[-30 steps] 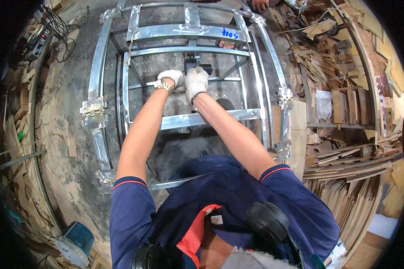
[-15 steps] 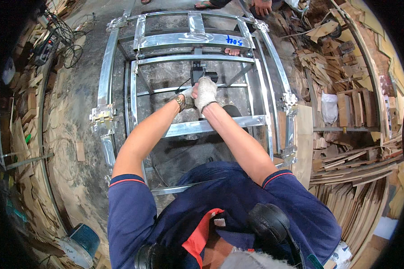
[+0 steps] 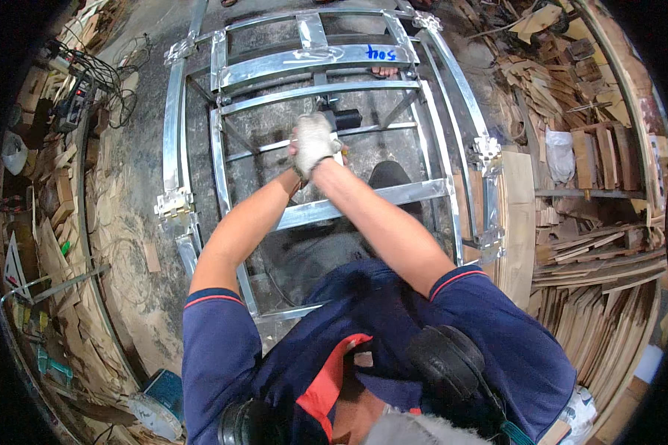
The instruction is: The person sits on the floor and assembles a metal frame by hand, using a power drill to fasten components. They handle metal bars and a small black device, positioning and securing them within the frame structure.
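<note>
Just beyond the hands, over the grey, dusty concrete floor (image 3: 271,110), sits a short black cylinder-shaped part (image 3: 346,119) within the large open frame of silvery rectangular metal tubing (image 3: 364,200). It lies nearer the frame's right long side than its left, between the near crossbar and the far, wider crossbar with blue handwritten marks (image 3: 315,59). From the hands it is ahead and slightly to the right, its long axis running left to right, roughly in line with those crossbars. The right hand (image 3: 315,139), in a white knitted glove, is the nearer; its knuckles are just short of the cylinder's left end, and I cannot tell whether they touch. That hand lies on top, fingers apparently curled, though anything clamped inside them is hidden. The left hand (image 3: 343,153) is mostly covered beneath it, only what seem to be its fingertips emerging at the glove's right edge, so its grasp cannot be read. The forearms converge over the near crossbar, the left wrist tucked under the right. Near the frame's far right corner, another person's bare toes (image 3: 384,72) show; stacked brown wooden boards (image 3: 583,326) stand beyond its right side.
</note>
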The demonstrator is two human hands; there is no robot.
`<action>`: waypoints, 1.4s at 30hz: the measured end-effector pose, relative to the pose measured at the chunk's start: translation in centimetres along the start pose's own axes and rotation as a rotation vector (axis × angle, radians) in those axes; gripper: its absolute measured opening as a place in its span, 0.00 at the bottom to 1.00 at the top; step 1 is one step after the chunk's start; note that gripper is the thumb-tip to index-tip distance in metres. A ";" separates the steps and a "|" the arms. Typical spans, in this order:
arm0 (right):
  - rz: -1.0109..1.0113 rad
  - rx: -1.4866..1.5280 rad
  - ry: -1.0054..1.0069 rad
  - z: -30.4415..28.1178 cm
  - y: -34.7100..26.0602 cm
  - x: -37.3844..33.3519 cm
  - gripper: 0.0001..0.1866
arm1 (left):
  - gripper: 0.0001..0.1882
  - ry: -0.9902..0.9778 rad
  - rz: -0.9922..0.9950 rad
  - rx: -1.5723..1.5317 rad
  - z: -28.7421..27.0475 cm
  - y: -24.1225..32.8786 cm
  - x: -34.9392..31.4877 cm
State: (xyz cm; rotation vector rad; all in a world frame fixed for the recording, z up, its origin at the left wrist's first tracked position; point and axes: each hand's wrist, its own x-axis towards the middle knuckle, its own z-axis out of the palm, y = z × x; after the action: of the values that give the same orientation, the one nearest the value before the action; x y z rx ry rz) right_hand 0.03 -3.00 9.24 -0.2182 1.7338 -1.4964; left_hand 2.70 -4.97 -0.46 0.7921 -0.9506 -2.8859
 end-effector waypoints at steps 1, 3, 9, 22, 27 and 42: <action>0.026 0.195 -0.089 -1.8 -1.1 -0.3 0.15 | 0.09 0.009 0.076 0.016 0.2 0.2 0.1; 0.088 0.338 -0.145 -5.6 -3.0 -0.9 0.09 | 0.09 0.007 0.255 0.077 1.0 0.7 0.4; 0.094 0.176 -0.204 -10.3 -6.1 -2.6 0.09 | 0.10 0.094 0.001 -0.047 4.8 1.9 -0.6; 0.519 0.575 -0.338 -11.4 -6.6 3.0 0.10 | 0.07 0.341 0.096 0.045 5.6 1.3 0.4; 0.520 0.658 -0.203 -7.8 -5.5 3.9 0.10 | 0.05 0.281 0.153 -0.161 2.2 -1.3 4.1; 0.314 0.640 -0.076 -1.6 -5.7 -1.3 0.08 | 0.05 -0.037 0.095 -0.322 1.4 -1.0 4.5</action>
State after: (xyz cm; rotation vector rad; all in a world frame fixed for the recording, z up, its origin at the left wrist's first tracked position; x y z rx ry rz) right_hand -2.31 -2.63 14.86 0.3117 1.0919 -1.6875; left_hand -1.71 -4.10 -2.18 0.6500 -0.4877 -2.8709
